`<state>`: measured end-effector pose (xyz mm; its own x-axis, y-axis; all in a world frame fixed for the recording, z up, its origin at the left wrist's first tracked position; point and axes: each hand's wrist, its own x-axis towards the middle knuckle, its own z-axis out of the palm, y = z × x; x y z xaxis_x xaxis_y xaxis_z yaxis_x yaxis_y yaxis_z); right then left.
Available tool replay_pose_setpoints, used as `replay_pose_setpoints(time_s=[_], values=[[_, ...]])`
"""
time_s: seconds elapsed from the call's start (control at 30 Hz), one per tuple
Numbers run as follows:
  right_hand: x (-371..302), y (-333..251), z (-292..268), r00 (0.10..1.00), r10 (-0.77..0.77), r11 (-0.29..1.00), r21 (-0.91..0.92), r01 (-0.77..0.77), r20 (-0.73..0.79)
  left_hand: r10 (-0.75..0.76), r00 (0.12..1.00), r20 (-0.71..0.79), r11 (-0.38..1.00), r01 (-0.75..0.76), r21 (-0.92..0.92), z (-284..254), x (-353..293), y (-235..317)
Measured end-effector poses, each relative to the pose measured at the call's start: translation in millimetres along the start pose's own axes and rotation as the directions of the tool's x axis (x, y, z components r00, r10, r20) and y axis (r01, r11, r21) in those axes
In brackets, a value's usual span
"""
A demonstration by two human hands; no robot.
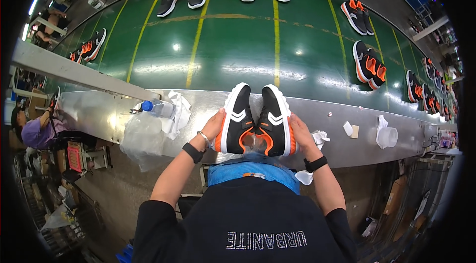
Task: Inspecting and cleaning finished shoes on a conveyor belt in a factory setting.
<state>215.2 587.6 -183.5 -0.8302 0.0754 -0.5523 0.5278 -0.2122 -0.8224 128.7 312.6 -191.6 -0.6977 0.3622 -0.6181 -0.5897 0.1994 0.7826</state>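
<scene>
Two black sneakers with white soles and orange linings are held up side by side above the near metal ledge, toes pointing away from me. My left hand (214,126) is closed around the outer side of the left sneaker (237,123). Around the outer side of the right sneaker (272,123), my right hand (300,131) is closed in the same way. The sneakers' toes lie close together, and their openings face toward my body. Parts of my fingers are hidden behind the shoes.
A green conveyor belt (233,49) with yellow lines carries several similar pairs of sneakers. On the metal ledge (342,149) are a blue-capped bottle (159,108), a white cloth (179,111), a clear plastic bag (143,136) and a plastic cup (387,137). A grey beam (79,67) crosses at left; a co-worker (42,126) sits beyond.
</scene>
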Motion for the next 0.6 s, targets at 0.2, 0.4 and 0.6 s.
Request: replay_pose_setpoints(time_s=[0.2,0.4,0.6], values=[[-9.0,-24.0,23.3,0.996,0.019,0.996,0.085,-0.011,-0.090,-0.108,0.982,-0.153,0.994,0.104,-0.030,3.7,-4.1,30.1],[7.8,-8.0,21.3,0.995,-0.055,0.965,0.250,0.074,-0.084,-0.159,0.969,-0.191,0.961,0.107,-0.257,0.1,0.0,35.2],[13.0,-7.9,35.3,0.998,-0.060,0.879,0.471,0.068,-0.032,-0.127,0.974,-0.189,0.879,0.022,-0.477,-12.1,18.9,14.8]])
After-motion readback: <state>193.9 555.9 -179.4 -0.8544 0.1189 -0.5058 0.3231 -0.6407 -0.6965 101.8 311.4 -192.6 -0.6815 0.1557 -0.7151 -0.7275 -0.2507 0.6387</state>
